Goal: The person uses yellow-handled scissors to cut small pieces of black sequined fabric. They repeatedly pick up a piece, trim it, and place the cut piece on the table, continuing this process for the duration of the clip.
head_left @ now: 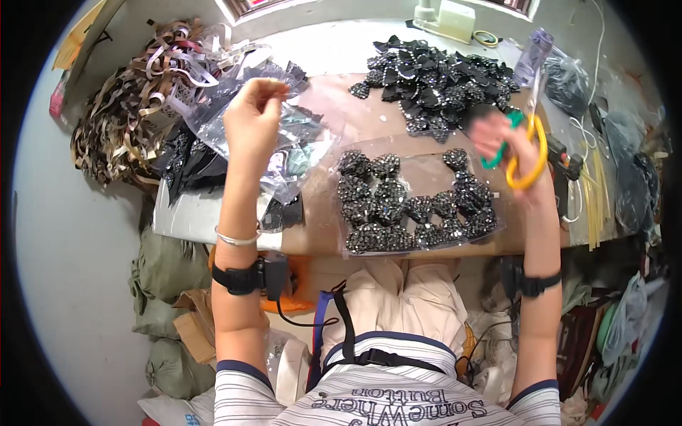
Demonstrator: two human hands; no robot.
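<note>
My left hand (253, 110) is raised over clear plastic bags (284, 153) at the left of the table. Its thumb and fingers are pinched together, and whatever they hold is too small to make out. In my right hand (517, 153), raised at the table's right side, are scissors (528, 170) with yellow and green loop handles. A dark blurred piece (483, 113) shows at that hand's fingertips. Between my forearms lies a clear plastic sheet (426, 167) bearing several black bows (389, 202) covered in shiny beads, set in rows.
A heap of black bows (440, 78) lies at the back. Tangled ribbon strips (124, 121) pile up at the left. At the right are a purple bottle (534, 55), a glue gun (565, 162) with white cables, and yellowish sticks (597, 199). Green sacks (170, 266) stand below left.
</note>
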